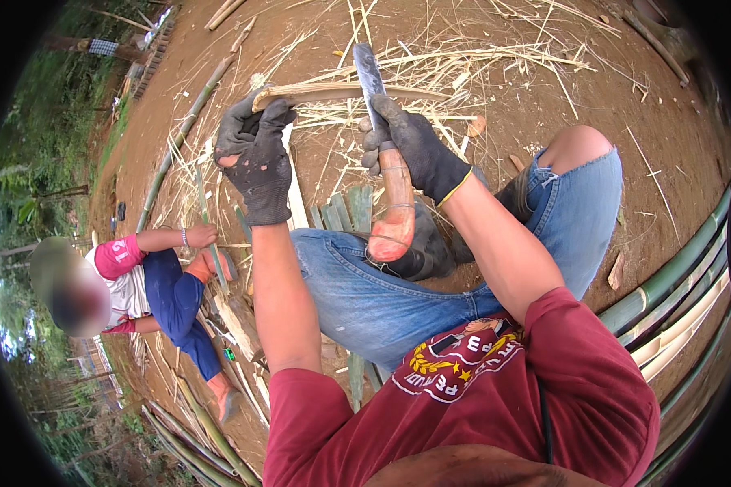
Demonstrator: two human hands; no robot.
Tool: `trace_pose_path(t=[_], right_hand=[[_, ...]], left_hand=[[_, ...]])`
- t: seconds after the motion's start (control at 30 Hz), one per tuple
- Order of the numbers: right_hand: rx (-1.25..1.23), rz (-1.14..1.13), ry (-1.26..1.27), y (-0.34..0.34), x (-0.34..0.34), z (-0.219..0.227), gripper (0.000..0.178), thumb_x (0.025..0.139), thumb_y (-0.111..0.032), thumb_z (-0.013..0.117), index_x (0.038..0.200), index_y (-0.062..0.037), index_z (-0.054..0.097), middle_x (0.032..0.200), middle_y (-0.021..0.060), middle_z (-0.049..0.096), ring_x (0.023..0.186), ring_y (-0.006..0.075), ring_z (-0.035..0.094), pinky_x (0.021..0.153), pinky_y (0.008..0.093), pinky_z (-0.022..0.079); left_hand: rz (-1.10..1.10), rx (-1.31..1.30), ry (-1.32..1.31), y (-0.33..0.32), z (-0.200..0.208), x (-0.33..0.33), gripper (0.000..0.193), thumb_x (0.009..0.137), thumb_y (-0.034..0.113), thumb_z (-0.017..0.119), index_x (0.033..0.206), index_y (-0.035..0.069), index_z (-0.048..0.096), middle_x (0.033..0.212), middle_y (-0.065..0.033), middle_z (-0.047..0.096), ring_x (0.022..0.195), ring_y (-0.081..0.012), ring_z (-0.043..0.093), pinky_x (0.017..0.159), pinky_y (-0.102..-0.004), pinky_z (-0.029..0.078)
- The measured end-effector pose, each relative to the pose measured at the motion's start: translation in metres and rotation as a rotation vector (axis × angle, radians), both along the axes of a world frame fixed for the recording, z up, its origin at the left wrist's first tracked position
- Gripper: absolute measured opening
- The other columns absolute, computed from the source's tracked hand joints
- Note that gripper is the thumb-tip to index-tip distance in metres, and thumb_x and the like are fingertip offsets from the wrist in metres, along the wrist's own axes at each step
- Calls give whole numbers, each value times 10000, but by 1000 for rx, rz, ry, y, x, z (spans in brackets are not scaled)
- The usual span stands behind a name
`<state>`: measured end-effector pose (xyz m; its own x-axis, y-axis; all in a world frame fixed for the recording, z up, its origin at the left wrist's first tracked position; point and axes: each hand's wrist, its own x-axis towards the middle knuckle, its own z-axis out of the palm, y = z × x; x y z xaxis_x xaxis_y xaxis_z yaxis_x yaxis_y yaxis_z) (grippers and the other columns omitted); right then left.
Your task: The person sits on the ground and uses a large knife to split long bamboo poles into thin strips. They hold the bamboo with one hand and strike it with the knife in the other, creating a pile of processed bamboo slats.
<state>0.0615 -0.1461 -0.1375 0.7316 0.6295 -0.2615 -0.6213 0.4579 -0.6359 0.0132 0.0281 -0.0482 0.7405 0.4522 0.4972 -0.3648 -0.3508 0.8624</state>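
Note:
My left hand (pixel 256 154), in a dark work glove with worn spots, is closed round one end of a split bamboo strip (pixel 325 93). The strip lies roughly crosswise in front of me, its thinner end pointing right. A knife (pixel 369 77) with a long grey blade and a curved wooden handle (pixel 397 191) is in my gloved right hand (pixel 410 142). My right fingers wrap the knife where blade meets handle, and the thumb lies up by the strip. The blade crosses the strip, pointing away from me. The handle's bulbous end hangs above my jeans.
Pale bamboo shavings (pixel 455 65) litter the brown soil ahead. Another person (pixel 138 280) sits at the left, holding a green strip. A long bamboo pole (pixel 188 122) lies at the left, and several bamboo lengths (pixel 666 284) lie at the right. Flat green slats (pixel 351 209) are beside my leg.

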Motion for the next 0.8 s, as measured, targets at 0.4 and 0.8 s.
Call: trace_pose_path(t=[0.4, 0.8], right_hand=[[-4, -166, 174, 1, 77, -147, 473, 963, -475, 538, 967, -5, 490, 775, 101, 546, 595, 237, 582, 517, 366, 512], [-25, 92, -166, 17, 33, 0, 578, 922, -597, 531, 863, -22, 529, 664, 93, 579, 542, 203, 629, 502, 336, 540]], left_hand=[[6, 36, -11, 8, -6, 5, 206, 879, 14, 688, 1050, -39, 587, 920, -150, 687, 781, -219, 705, 724, -354, 618], [47, 44, -29, -3, -3, 2, 184, 876, 9, 686, 1030, -50, 605, 881, -144, 696, 768, -192, 699, 690, -318, 597]])
